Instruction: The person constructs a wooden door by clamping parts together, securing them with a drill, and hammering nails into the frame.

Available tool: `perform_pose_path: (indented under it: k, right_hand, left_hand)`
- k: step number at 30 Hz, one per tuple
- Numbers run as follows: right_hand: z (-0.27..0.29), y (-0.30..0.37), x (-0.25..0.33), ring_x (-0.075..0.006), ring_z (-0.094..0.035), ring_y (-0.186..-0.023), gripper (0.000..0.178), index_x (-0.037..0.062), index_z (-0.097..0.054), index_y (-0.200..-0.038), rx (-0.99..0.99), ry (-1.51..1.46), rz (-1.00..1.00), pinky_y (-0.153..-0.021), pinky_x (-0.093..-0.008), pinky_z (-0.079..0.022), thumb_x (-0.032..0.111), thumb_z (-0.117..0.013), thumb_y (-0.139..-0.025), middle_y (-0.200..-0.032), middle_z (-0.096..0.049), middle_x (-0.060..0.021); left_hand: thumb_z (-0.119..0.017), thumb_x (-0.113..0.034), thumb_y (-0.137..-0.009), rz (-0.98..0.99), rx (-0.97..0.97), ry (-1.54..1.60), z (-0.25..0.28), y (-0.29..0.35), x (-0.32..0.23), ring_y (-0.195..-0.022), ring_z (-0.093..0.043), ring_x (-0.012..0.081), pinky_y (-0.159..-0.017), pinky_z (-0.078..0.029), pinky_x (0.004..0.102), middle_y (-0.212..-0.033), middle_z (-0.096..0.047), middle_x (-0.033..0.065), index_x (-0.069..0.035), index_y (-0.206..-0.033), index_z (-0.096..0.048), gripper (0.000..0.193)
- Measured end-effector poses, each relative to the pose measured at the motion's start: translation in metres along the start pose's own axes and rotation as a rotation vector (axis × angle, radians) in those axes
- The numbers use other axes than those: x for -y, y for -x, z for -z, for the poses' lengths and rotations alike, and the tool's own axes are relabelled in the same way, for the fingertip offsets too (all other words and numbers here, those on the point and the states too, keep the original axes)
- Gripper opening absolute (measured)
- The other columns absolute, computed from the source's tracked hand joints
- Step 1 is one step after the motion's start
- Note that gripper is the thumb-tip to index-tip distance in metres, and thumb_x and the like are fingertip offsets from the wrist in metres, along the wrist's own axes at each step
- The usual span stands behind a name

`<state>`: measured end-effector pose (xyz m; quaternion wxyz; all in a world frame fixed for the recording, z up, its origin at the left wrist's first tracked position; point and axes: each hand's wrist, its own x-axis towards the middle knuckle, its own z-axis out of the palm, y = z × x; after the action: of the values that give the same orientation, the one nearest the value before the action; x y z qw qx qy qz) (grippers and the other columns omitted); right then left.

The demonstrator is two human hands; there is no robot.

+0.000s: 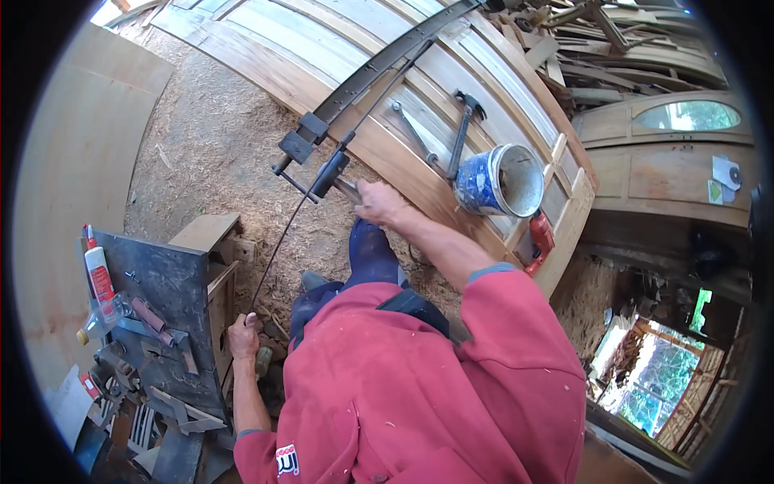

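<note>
My right hand (379,202) is closed around the short wooden handle (347,190) of a bar clamp (329,174). The clamp's thin dark bar slants down to the lower left. There my left hand (243,337) is closed around the bar, beside a dark cabinet. A large wooden panelled door (387,149) lies in front of me, and the clamp's head is near its near edge. Across the door rests a second, heavier steel bar clamp (367,79), its screw end jutting past the edge.
On the door lie a wrench (414,131), a hammer (463,129), a paint-stained bucket (484,184) and a red power tool (540,239). A glue bottle (99,278) stands on the dark cabinet (157,270) at left. Shavings cover the ground (218,137); scrap wood (629,48) is piled far right.
</note>
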<state>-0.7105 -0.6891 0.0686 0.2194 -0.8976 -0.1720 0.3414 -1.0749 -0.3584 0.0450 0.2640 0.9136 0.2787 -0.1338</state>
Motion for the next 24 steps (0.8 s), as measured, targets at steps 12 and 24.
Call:
perform_pose_path:
  k: [12, 24]
  right_hand:
    - [-0.004, 0.011, 0.018, -0.042, -0.071, -0.09, 0.031, 0.0028, -0.063, -0.106, 0.229, 0.069, 0.111, -0.077, -0.048, -0.058, 0.021, -0.066, -0.081, -0.094, -0.072, -0.0238]
    - [-0.081, 0.056, 0.024, -0.0437, -0.07, -0.09, 0.037, -0.0006, -0.061, -0.11, 0.181, 0.05, 0.172, -0.079, -0.0526, -0.057, 0.017, -0.067, -0.079, -0.094, -0.071, -0.0256]
  left_hand:
    - [-0.036, -0.076, -0.093, 0.0, -0.057, -0.047, -0.003, -0.006, 0.004, -0.075, -0.06, 0.0541, -0.061, -0.042, 0.0607, -0.07, -0.06, 0.0303, -0.001, -0.078, -0.059, 0.08]
    - [-0.036, -0.075, -0.094, -0.011, -0.016, -0.06, -0.008, -0.005, -0.003, -0.075, -0.06, 0.0543, -0.06, -0.041, 0.0621, -0.069, -0.059, 0.03, -0.002, -0.078, -0.058, 0.077]
